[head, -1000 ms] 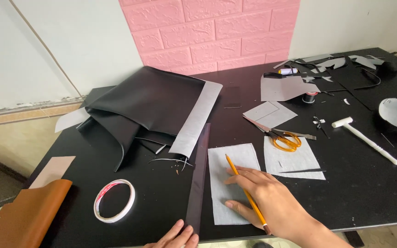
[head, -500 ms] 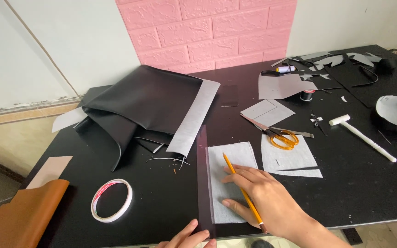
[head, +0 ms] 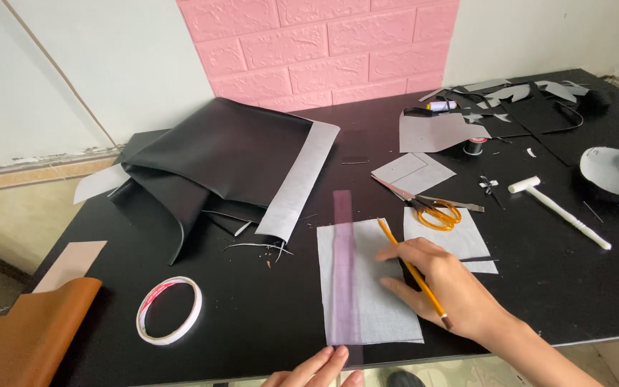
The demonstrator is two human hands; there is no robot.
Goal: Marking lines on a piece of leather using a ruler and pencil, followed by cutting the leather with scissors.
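My right hand [head: 444,288] grips a yellow pencil [head: 404,261] and rests on the right side of a grey rectangular sheet [head: 385,308] near the table's front edge. A clear purple-tinted ruler [head: 345,265] lies lengthwise across the left part of that sheet. My left hand [head: 318,370] shows only its fingers at the bottom edge, touching the ruler's near end.
Orange-handled scissors [head: 435,212] lie on more grey sheets [head: 460,236] just behind my right hand. A tape roll [head: 169,309], brown leather [head: 26,335], folded black material [head: 216,158], a white mallet [head: 557,210] and scraps are spread over the black table [head: 553,287].
The ruler has moved right from the bare table onto the grey sheet. My left hand has followed its near end. My right hand with the pencil has stayed on the sheet.
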